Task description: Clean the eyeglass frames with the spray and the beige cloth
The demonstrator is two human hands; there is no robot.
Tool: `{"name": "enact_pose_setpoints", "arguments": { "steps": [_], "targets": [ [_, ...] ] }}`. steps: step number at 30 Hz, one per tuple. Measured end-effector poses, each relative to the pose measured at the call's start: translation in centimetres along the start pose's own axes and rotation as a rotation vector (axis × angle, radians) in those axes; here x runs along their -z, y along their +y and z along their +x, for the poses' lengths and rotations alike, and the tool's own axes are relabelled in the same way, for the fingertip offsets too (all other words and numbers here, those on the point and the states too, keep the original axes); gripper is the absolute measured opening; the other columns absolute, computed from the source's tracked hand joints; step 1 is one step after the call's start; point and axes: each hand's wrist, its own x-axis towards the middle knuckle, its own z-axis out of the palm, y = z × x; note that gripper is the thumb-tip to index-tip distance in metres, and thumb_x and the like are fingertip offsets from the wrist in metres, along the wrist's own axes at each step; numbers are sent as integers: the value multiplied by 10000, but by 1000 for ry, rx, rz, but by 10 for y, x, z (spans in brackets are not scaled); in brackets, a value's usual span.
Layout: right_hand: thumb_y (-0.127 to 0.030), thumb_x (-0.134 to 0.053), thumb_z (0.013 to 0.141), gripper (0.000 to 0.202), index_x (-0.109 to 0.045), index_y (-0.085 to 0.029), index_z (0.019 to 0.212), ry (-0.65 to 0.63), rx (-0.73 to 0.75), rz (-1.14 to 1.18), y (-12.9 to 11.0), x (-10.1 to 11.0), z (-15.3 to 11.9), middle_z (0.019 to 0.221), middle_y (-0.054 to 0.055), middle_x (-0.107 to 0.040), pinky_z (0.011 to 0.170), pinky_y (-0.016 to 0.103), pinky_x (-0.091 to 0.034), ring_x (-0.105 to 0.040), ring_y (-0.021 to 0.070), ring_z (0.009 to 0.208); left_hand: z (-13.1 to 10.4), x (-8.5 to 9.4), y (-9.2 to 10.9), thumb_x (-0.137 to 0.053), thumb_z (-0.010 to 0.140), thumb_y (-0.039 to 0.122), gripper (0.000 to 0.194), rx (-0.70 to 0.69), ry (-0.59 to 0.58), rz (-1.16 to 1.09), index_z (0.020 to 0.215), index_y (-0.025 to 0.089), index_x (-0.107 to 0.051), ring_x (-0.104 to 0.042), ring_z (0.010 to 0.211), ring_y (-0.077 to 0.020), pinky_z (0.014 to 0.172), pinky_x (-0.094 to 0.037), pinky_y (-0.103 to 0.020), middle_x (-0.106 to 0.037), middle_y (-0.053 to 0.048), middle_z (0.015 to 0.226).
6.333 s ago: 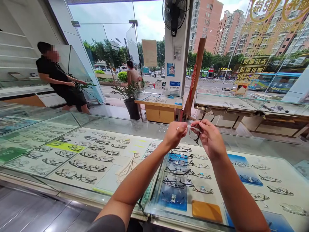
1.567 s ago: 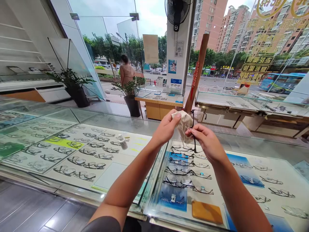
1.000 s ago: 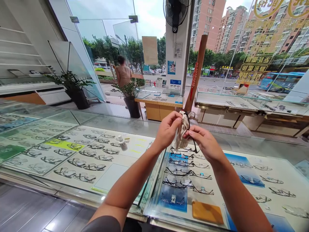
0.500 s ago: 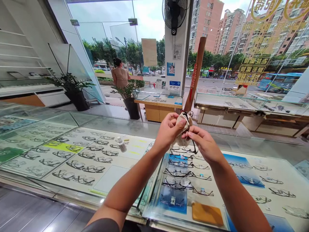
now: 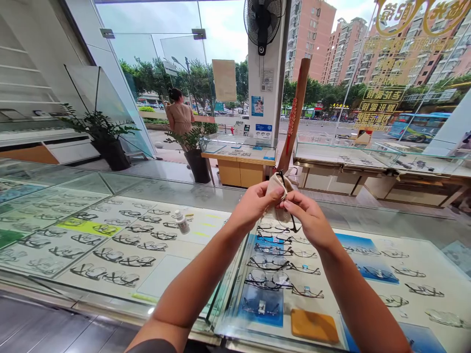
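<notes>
My left hand (image 5: 257,200) is closed on a beige cloth (image 5: 275,185), which is folded around part of a pair of dark-framed glasses (image 5: 294,223). My right hand (image 5: 304,212) pinches the glasses close to the cloth, just right of my left thumb. One dark temple points up above the cloth, and the other hangs down between the hands. Cloth and fingers hide most of the lenses. Both hands are raised over the glass display counter (image 5: 206,193).
Rows of glasses (image 5: 270,262) lie in the counter. A small white bottle (image 5: 182,223) stands to the left, and an orange-brown case (image 5: 314,326) lies near the front edge. Farther off are potted plants (image 5: 196,164), a wooden post (image 5: 294,113) and a person (image 5: 180,115) by the glass doors.
The view has shifted slightly, so the counter and background sit a little farther left. Both hands keep hold of the cloth and glasses, with the fingers moved slightly.
</notes>
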Motion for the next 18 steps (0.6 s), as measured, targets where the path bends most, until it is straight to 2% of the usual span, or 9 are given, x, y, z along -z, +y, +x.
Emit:
{"name": "enact_pose_setpoints", "arguments": {
  "steps": [2, 5, 9, 13, 18],
  "targets": [
    [-459, -743, 952, 223, -753, -243, 894, 21, -19, 25, 2, 0, 0, 883, 24, -717, 789, 334, -471, -599, 196, 862, 0, -1, 1, -962, 748, 499, 504, -24, -11, -59, 999, 143, -709, -601, 690, -104, 681, -504, -236, -684, -16, 832],
    [-437, -776, 916, 207, -774, -230, 925, 34, -58, 106, 4, -1, -1, 921, 39, -776, 838, 346, -495, -648, 205, 895, 0, -1, 4, -972, 756, 424, 538, -10, -99, -151, 1113, 155, -674, -647, 694, -119, 692, -545, -250, -723, -33, 876],
    [-423, -805, 891, 199, -788, -229, 931, 41, -77, 174, 3, 0, -1, 905, 36, -792, 898, 360, -516, -689, 213, 924, 0, 1, 7, -978, 756, 354, 547, -3, -175, -188, 1145, 139, -658, -637, 647, -97, 653, -541, -223, -709, -23, 852],
    [-416, -817, 868, 192, -809, -226, 895, 28, -90, 181, 2, 2, 0, 901, 44, -797, 881, 366, -522, -678, 215, 903, 2, 5, 3, -985, 737, 355, 498, -20, -171, -126, 1071, 123, -697, -642, 629, -100, 618, -535, -209, -707, -27, 807],
    [-417, -850, 829, 202, -825, -226, 887, 23, -115, 179, 2, 1, 0, 917, 43, -796, 845, 361, -511, -662, 205, 878, 1, 3, -2, -992, 717, 376, 474, -74, -94, -56, 1001, 134, -700, -652, 617, -113, 599, -532, -213, -725, -26, 779]
  ]
}}
